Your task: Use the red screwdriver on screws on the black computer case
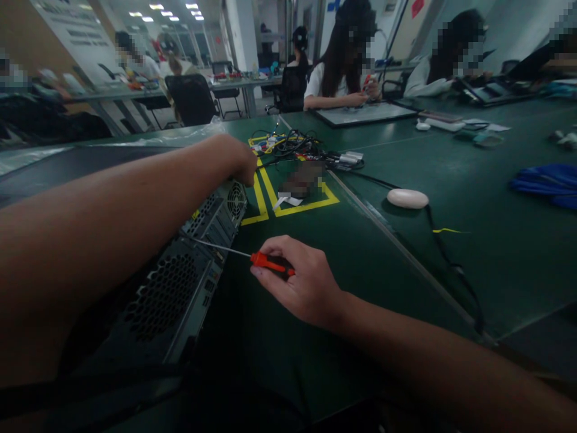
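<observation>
My right hand (311, 282) is closed around the red and black handle of a screwdriver (265, 261). Its long thin shaft points left, with the tip against the back panel of a computer case (164, 294), near the slot covers. The case shows a honeycomb vent, several ports and a round fan grille toward its far end. My left arm stretches across the top of the case, and my left hand (238, 157) is at its far corner, above the fan grille. The fingers of that hand are bent down and mostly hidden from view.
Beyond the case, a tangle of cables (297, 144) and a dark blurred object (302, 179) lie by yellow tape marks (306, 208) on the green table. To the right are a pale oval device (408, 198) with a black cord and blue fabric (547, 183). Several people sit farther back.
</observation>
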`<state>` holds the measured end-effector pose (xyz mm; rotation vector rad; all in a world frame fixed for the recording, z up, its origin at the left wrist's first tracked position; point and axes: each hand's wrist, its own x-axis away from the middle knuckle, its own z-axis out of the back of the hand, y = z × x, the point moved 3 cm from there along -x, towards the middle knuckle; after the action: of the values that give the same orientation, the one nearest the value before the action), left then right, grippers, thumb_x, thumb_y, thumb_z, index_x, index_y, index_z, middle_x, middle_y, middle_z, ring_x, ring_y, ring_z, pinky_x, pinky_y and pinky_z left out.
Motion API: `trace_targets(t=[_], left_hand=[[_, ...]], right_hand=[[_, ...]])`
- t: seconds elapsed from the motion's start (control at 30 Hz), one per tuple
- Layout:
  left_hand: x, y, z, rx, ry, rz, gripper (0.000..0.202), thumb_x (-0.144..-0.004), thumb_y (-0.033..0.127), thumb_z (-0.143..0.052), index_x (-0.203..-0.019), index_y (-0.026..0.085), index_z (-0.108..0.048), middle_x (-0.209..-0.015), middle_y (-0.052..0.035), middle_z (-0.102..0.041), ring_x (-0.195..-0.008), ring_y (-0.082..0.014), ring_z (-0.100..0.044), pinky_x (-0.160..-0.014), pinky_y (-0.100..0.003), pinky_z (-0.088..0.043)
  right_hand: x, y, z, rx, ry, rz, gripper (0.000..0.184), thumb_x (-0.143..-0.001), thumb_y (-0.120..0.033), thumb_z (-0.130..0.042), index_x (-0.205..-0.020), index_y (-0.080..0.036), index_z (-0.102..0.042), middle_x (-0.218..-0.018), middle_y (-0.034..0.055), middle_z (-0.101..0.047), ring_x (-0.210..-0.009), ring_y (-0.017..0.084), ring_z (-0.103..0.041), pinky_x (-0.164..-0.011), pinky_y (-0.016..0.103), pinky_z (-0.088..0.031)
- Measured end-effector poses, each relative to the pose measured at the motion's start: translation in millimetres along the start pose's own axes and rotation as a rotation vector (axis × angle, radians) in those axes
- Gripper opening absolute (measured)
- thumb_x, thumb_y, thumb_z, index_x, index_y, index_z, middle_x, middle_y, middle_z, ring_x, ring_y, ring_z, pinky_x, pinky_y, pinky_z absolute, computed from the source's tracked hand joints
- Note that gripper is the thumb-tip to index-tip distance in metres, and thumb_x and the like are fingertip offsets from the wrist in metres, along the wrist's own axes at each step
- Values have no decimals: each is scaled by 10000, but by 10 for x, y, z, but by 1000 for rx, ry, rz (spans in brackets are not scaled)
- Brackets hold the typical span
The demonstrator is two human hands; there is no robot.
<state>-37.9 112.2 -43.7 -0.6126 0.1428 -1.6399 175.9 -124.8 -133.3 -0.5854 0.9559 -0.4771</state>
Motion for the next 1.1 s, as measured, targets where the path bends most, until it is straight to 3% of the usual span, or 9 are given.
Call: trace_targets(t=[0.2, 0.3, 0.47, 0.57, 0.63, 0.83, 1.0, 1.1], left_hand=[[228, 138, 110, -45, -8, 31, 547, -1113, 401, -844, -1553, 89, -932, -1422, -191, -965, -1465, -425, -817, -1340, -545, -577], [336, 203, 175, -38, -5, 46, 531, -1117, 324, -840, -1545, 16, -912, -1515, -238, -934, -1513, -444, -813, -1360, -531, -565], [146, 81, 40, -54, 0, 18, 662, -1073, 453, -848, -1613, 75, -901, -1533, -226, -937, -1517, -471, -804, -1368, -570, -557], [-52, -24, -71, 32, 66, -36, 987, -1014, 743, -872, -1760, 99, -810, -1488, -217, -949, -1594, -504, -740, -1389, -577, -516], [-105, -63, -105, 45, 63, -23, 1046, -991, 823, -874, -1754, 111, -817, -1428, -205, -961, -1565, -490, -741, -1355, -560, -525], [59, -11, -10, 93, 51, 6, 944, -937, 836, -933, -1640, 205, -923, -1307, -195, -989, -1471, -497, -773, -1280, -568, -575], [162, 47, 47, 53, 31, 26, 859, -975, 730, -940, -1581, 121, -940, -1325, -239, -986, -1427, -500, -806, -1275, -567, -591], [238, 104, 88, 85, 22, 49, 767, -986, 621, -971, -1565, 118, -945, -1383, -237, -979, -1459, -486, -798, -1301, -538, -569]], right_hand=[[8, 14, -11, -17, 4, 8, 105, -1221, -361, -831, -1234, -267, -786, -1137, 41, -898, -976, 216, -854, -960, 357, -713], [5, 3, 4, -36, 13, 34, 108, -1230, -360, -823, -1237, -260, -784, -1149, 44, -905, -974, 214, -858, -963, 357, -717], [7, 19, -3, -10, -3, 10, 146, -1246, -407, -811, -1255, -261, -797, -1153, 47, -902, -978, 219, -854, -956, 359, -714], [15, 23, -2, -9, 27, 40, 169, -1243, -410, -823, -1275, -244, -810, -1173, 57, -915, -982, 217, -856, -947, 352, -705], [16, 20, 7, -3, 43, 57, 196, -1249, -424, -825, -1282, -230, -826, -1181, 70, -923, -993, 222, -858, -944, 353, -699], [10, 16, 13, 17, -31, -16, 283, -1313, -451, -737, -1248, -214, -878, -1106, 80, -910, -950, 221, -831, -931, 347, -680], [24, 29, -15, -22, -22, -15, 265, -1222, -442, -843, -1381, -231, -832, -1222, 83, -930, -1025, 241, -866, -957, 364, -705], [23, 36, -30, -47, -17, -10, 261, -1188, -438, -874, -1346, -249, -786, -1199, 64, -916, -990, 235, -865, -934, 362, -707]])
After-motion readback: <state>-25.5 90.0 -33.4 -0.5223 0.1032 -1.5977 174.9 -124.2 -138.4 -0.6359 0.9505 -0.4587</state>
